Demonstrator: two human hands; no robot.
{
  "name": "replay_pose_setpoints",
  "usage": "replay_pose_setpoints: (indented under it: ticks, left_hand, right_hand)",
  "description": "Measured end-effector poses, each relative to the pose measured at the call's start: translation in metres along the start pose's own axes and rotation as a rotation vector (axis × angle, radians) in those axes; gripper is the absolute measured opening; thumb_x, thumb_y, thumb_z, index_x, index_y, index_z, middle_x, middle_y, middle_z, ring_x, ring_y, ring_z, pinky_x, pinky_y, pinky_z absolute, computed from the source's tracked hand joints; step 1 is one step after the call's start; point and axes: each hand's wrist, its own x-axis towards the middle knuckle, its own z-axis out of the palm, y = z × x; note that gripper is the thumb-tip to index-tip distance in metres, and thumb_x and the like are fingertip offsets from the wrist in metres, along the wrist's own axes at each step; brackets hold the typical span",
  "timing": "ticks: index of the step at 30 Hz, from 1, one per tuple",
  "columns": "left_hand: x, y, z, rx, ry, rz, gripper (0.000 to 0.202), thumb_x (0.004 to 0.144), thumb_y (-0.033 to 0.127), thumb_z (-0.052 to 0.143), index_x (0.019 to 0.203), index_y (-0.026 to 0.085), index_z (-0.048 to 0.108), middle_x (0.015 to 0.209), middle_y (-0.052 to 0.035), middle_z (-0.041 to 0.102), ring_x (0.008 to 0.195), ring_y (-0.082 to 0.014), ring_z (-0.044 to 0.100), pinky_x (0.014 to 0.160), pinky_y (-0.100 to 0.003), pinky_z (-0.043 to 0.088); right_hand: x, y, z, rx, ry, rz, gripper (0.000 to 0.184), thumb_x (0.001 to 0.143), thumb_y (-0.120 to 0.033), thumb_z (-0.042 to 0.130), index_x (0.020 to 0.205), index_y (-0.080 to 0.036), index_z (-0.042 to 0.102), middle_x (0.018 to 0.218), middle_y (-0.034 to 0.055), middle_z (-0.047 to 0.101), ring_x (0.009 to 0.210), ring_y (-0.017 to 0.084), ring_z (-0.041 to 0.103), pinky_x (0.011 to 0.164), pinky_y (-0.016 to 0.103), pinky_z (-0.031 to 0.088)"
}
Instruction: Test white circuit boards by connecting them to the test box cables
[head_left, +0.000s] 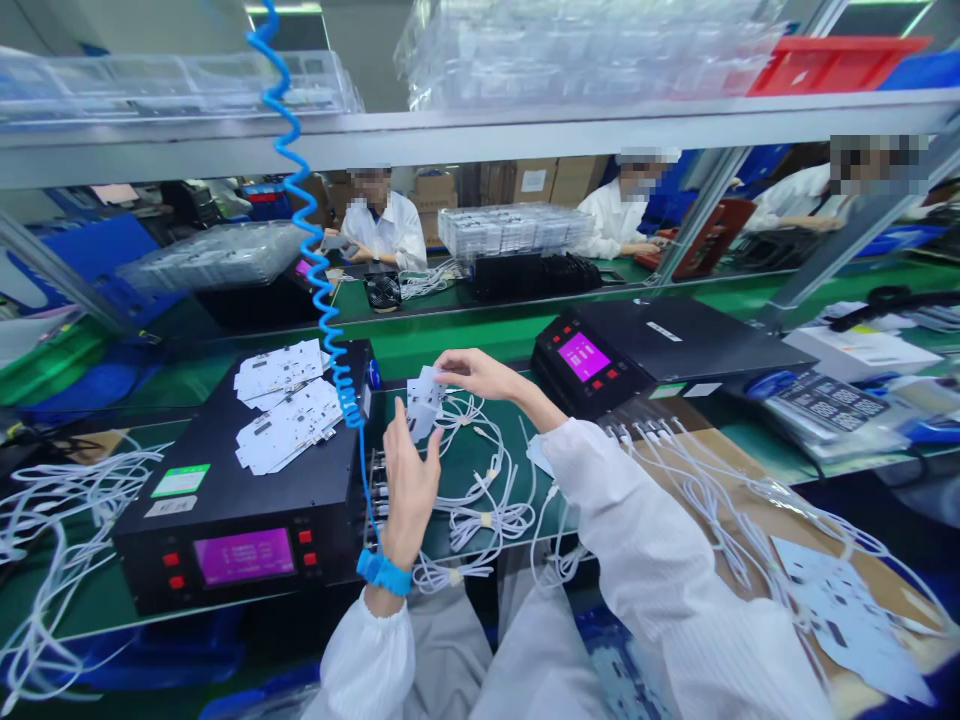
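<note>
My right hand [480,373] pinches a white circuit board [424,402] at its upper right edge, with thumb and fingers closed on it. The board stands tilted above the green bench, between my hands. My left hand [409,485] is open just below and left of it, thumb and fingers apart. Whether a fingertip touches the board, I cannot tell. A blue wrist strap [385,571] is on my left wrist. Bundled white cables [480,520] lie under and beside my hands. More white boards [289,420] lie stacked on a black test box [247,500] to the left.
A coiled blue air hose [304,200] hangs in front of the left box. Another black box [600,360] with a lit screen stands right. Cables and a white board [847,610] lie on brown cardboard. A shelf [480,135] crosses above; several people work across the bench.
</note>
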Motion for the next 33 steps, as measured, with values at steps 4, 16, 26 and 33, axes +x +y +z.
replay_pose_setpoints:
  ticks: [4,16,26,33]
  left_hand:
    - [-0.04,0.006,-0.036,0.13,-0.066,0.188,0.06,0.099,0.037,0.065,0.156,0.025,0.049,0.158,-0.017,0.05,0.152,-0.0355,0.042,0.119,-0.056,0.044]
    - [0.021,-0.009,-0.206,0.549,0.142,0.067,0.098,0.082,0.074,0.067,0.157,0.014,0.044,0.149,-0.0209,0.057,0.14,-0.0422,0.052,0.116,-0.061,0.044]
    - [0.038,-0.015,-0.198,0.518,0.064,-0.154,0.099,0.072,0.076,0.071,0.149,0.018,0.053,0.145,-0.0154,0.064,0.143,-0.0414,0.049,0.117,-0.059,0.043]
    - [0.033,-0.016,-0.193,0.421,0.139,-0.069,0.101,0.065,0.075,0.079,0.147,0.02,0.057,0.139,-0.0136,0.068,0.127,-0.0379,0.065,0.113,-0.055,0.05]
  right_hand:
    - [0.028,0.019,0.011,-0.158,-0.061,0.246,0.018,0.096,-0.033,0.07,0.101,-0.016,0.073,0.091,0.0028,0.078,0.081,0.015,0.069,0.074,0.024,0.052]
    - [0.061,0.064,0.074,-0.593,0.037,0.536,0.02,0.097,-0.023,0.069,0.114,-0.012,0.073,0.126,0.0143,0.073,0.122,0.026,0.065,0.106,0.043,0.048]
    - [0.031,0.015,0.08,-0.588,0.159,0.412,0.033,0.106,-0.03,0.056,0.124,-0.01,0.074,0.13,0.022,0.071,0.129,0.031,0.062,0.108,0.037,0.044]
    - [0.02,-0.048,0.128,0.239,0.237,0.207,0.036,0.104,-0.046,0.058,0.101,-0.015,0.076,0.1,0.008,0.08,0.092,0.02,0.075,0.085,0.03,0.055]
